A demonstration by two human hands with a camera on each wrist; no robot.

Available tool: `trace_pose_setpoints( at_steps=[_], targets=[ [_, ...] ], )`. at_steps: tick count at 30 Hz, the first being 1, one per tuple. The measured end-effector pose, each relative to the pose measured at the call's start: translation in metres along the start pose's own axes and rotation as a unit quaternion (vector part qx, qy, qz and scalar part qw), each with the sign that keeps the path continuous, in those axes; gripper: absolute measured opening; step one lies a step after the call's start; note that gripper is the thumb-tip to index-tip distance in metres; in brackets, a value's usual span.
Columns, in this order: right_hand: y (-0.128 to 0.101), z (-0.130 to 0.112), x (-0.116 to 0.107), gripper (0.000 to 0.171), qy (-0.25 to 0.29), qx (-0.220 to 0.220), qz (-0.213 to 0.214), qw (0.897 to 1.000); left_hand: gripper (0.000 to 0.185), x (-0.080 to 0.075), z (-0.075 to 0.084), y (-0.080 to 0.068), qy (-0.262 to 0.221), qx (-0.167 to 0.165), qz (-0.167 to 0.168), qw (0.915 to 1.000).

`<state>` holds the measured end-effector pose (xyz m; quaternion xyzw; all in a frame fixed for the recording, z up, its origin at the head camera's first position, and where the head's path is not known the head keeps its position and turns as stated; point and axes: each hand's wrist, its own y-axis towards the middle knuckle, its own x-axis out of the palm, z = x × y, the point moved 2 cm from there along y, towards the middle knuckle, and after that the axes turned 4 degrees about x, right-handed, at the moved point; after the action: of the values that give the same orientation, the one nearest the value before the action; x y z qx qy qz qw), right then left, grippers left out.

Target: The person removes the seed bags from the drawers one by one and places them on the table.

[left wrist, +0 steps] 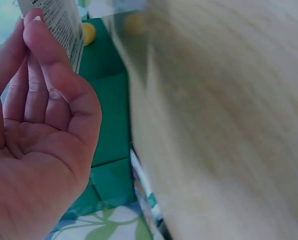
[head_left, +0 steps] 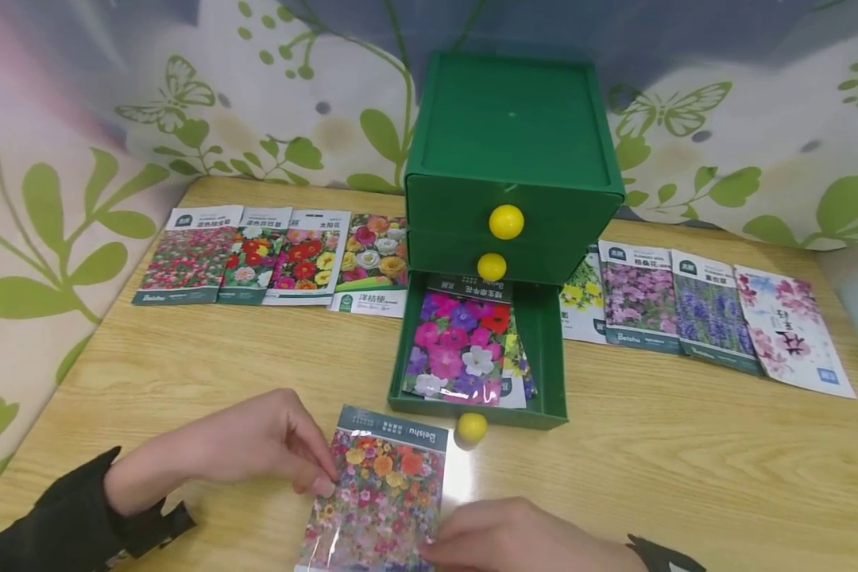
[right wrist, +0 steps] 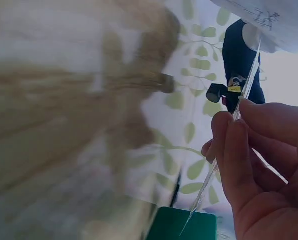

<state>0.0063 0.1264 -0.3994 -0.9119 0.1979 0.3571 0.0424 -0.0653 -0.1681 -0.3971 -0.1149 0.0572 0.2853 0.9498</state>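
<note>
Desk (head_left: 686, 477) of pale wood carries everything, and beyond both hands stands a green drawer chest (head_left: 512, 159) with its bottom drawer (head_left: 547, 349) pulled out toward them, flower packets already lying inside. Rows of seed packets (head_left: 272, 254) lie flat to either side of the chest, well apart from the hands. Between the hands, just short of the drawer's yellow knob (head_left: 471, 427), is a seed packet (head_left: 382, 496). The left hand (head_left: 257, 449) pinches its left edge; the right hand (head_left: 522, 540) pinches its lower right corner. Judging by this, keeping the packet flat and lifting it clear of the knob would let it enter the drawer cleanly.
</note>
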Motion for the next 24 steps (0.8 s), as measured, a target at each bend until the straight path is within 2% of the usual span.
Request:
trace_pose_setpoints(
  at_steps=[6, 15, 20, 24],
  targets=[
    [0.002, 0.013, 0.003, 0.033, 0.053, 0.075, -0.038, 0.995, 0.009, 0.003, -0.011, 0.006, 0.025, -0.031, 0.019, 0.9990],
    [-0.001, 0.025, 0.002, 0.027, 0.090, 0.154, -0.041, 0.983, 0.004, 0.007, -0.016, 0.013, 0.061, -0.055, 0.048, 0.9955],
    [0.000, 0.028, -0.002, 0.027, 0.094, 0.180, -0.042, 0.978, 0.006, 0.007, -0.019, 0.016, 0.094, -0.051, 0.060, 0.9925],
    [0.002, 0.031, -0.006, 0.027, 0.072, 0.184, -0.040, 0.980, 0.006, 0.007, -0.021, 0.019, 0.132, -0.036, 0.066, 0.9884]
  ],
)
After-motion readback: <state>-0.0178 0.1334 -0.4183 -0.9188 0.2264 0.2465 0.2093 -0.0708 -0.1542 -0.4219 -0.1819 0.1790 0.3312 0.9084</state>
